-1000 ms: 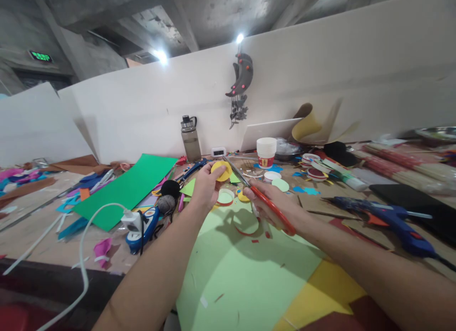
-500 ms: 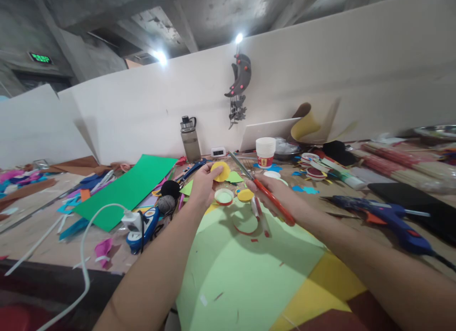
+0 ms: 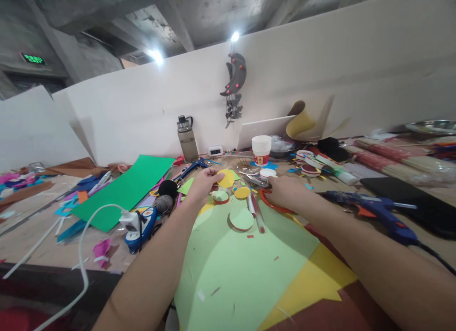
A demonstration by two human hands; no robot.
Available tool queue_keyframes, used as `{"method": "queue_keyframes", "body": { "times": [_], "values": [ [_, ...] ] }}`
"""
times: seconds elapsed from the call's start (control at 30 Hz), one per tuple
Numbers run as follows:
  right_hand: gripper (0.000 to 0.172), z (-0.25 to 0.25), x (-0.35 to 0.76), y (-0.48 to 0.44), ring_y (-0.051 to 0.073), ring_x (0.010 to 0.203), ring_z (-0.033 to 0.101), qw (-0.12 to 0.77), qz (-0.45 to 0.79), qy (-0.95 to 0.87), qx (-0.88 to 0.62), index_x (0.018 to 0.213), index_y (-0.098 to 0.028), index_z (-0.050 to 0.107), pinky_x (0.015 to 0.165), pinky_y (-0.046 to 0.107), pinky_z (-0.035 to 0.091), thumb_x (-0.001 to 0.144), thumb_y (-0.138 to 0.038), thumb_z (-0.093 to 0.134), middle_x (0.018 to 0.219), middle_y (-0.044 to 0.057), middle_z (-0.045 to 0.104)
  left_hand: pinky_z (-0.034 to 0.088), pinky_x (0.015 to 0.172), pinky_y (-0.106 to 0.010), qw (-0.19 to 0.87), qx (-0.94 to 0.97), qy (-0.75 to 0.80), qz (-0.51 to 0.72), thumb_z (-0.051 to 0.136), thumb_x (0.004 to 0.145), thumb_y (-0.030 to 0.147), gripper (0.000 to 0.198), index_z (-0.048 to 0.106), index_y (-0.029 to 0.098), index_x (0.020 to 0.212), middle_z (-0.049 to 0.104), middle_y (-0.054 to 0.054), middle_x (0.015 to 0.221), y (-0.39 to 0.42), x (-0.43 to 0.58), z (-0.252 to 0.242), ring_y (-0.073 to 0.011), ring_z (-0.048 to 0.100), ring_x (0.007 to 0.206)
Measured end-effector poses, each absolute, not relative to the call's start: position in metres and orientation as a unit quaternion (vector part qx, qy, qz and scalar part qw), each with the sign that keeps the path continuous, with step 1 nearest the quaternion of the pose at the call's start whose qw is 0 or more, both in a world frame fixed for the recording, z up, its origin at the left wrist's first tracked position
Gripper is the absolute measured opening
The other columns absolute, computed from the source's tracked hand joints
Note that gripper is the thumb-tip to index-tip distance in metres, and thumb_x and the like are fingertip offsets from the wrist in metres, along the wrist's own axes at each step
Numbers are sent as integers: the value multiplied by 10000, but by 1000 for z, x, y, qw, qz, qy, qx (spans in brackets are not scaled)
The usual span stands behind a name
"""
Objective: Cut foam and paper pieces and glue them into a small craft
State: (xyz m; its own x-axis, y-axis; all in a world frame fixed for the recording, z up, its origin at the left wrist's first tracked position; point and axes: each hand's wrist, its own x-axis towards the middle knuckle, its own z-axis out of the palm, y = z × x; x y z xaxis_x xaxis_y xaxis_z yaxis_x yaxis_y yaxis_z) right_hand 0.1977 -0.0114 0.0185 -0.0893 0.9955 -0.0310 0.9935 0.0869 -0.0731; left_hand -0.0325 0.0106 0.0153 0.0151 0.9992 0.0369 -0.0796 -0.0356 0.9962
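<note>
Now our left hand [image 3: 202, 184] pinches a yellow disc [image 3: 226, 178] by its edge between thumb and fingertips, just beyond the far edge of the light green sheet [image 3: 231, 274]. Our right hand [image 3: 289, 191] lies palm down, fingers loosely curled, over the red handles of the scissors [image 3: 268, 203], which rest at the sheet's far right edge; whether it grips them we cannot tell. A pale green disc [image 3: 241, 219] lies on the sheet, and a blue glue gun [image 3: 374, 210] lies off to the sheet's right.
</note>
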Motion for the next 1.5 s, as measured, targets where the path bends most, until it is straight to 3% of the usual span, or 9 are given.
{"method": "queue_keyframes", "body": {
  "times": [0.17,0.3,0.43,0.7,0.83,0.93,1.1,1.33,1.5],
  "values": [
    [377,27,200,-15,375,997,653,24,30,-762,-647,1088,-115,693,756,403,481,814,-367,627,1045,222,704,260,393,-168,543,496,430,524,881,546,346,416,615,127,780,571,29,617,11,-32,16,-27,428,432],
    [413,24,188,-18,250,919,661,250,111,-789,-550,1257,-190,589,786,357,507,879,-355,583,1118,137,679,356,429,-175,575,490,419,504,866,590,334,406,613,125,830,595,14,638,6,-27,17,-45,479,452],
    [698,12,173,-22,198,888,641,396,207,-779,-441,1427,-237,421,782,349,545,791,-266,707,1236,119,586,406,457,-184,558,522,430,482,855,608,332,399,610,123,842,617,4,668,0,-19,17,-55,520,473],
    [515,3,170,-18,225,914,615,387,140,-800,-437,1263,-173,595,828,383,534,775,-259,737,1146,124,599,451,529,-226,502,600,440,441,754,704,460,378,588,142,825,611,-2,666,-5,-13,18,-96,563,534],
    [458,1,172,-17,265,1003,596,404,112,-787,-453,1215,-177,626,879,424,513,796,-340,714,1141,135,596,467,653,-269,288,700,527,387,570,849,473,332,645,150,852,688,-75,834,3,-27,23,-167,627,745],
    [449,-2,173,-16,304,1099,557,406,88,-781,-466,1177,-188,651,935,461,476,779,-382,726,1134,138,578,466,806,-322,160,753,587,250,612,810,474,350,702,151,912,713,-113,981,5,-40,25,-244,635,933],
    [477,-1,174,-17,294,1090,546,397,95,-771,-489,1182,-172,652,967,451,447,774,-408,726,1115,132,561,462,855,-329,179,815,545,84,743,653,535,531,714,247,1099,709,-64,1108,3,-52,22,-285,627,1042],
    [409,8,176,-19,273,1008,569,434,120,-755,-477,1139,-202,652,873,425,481,791,-413,702,1054,103,581,474,886,-363,134,834,501,187,773,639,348,547,649,204,1152,688,-85,1131,0,-38,25,-276,627,1025],
    [477,2,172,-19,286,1052,548,436,95,-797,-408,1225,-210,623,903,443,471,793,-394,707,1090,116,570,482,907,-352,230,806,442,320,796,638,299,637,566,203,1225,649,-84,1213,-4,-25,23,-238,630,1034]
  ]
}}
